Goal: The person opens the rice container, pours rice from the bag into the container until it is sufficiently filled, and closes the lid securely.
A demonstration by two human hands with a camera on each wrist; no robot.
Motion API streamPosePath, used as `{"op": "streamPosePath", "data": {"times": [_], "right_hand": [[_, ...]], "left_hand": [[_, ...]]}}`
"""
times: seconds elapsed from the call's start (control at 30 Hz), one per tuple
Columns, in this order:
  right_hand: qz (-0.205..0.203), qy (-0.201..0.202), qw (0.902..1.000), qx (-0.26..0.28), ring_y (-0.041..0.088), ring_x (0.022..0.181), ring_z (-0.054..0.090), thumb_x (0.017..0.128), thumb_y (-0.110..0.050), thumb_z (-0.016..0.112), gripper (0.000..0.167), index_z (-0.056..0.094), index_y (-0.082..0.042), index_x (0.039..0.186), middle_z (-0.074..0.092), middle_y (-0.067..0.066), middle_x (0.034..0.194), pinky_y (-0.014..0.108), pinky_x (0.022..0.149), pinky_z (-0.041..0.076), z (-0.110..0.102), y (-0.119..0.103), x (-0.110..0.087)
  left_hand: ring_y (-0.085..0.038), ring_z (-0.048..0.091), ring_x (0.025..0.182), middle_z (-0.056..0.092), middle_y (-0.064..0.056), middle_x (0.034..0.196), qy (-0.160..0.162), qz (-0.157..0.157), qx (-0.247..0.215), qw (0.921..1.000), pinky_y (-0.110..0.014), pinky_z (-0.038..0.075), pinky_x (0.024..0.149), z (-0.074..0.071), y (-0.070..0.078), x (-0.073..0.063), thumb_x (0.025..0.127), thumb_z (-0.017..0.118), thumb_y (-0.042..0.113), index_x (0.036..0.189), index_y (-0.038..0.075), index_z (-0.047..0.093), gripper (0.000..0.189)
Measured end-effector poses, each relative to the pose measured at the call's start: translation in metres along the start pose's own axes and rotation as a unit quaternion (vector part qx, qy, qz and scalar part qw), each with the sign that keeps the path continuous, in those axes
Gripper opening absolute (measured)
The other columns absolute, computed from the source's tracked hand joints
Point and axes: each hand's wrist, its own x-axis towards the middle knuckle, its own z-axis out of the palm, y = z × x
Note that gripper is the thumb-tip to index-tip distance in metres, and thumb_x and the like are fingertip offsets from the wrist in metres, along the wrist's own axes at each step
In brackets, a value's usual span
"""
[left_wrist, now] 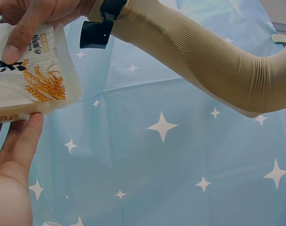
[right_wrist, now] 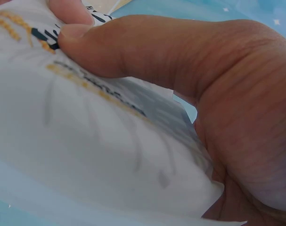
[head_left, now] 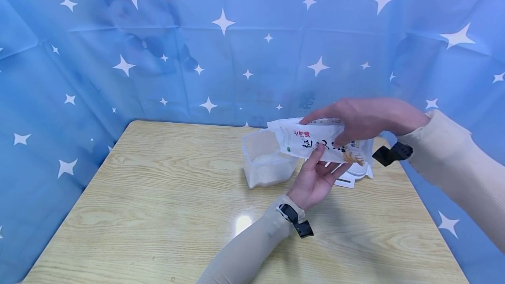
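A white rice bag, printed with dark and red characters and golden grain ears, is held on its side above the table. My right hand grips it from above, thumb pressed on the printed face in the right wrist view. From below, my left hand holds the lower edge, its thumb on the front and fingers underneath. The bag's left end slants over a translucent container with white contents inside. Whether anything flows from the bag cannot be seen.
Behind the bag, a white round-cornered object, partly hidden, lies on the wooden table. A blue star-patterned curtain hangs along the table's back and sides.
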Motion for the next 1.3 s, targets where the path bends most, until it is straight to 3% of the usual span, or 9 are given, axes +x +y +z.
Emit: {"op": "streamPosePath", "data": {"times": [1.3], "right_hand": [[0.006,-0.017,0.9998,0.006,0.016,0.101,0.065,0.082,-0.004,0.081,0.082,0.048,-0.029,0.152,0.067,0.004,0.128,0.032,0.078,0.060,-0.0005,0.0000,-0.0026]], "left_hand": [[-0.021,0.052,0.141,0.056,0.001,0.152,0.003,-0.015,-0.014,0.9998,-0.043,0.044,0.120,-0.0002,-0.0038,0.0002,0.099,0.068,0.040,0.147,0.032,0.052,0.050]]}}
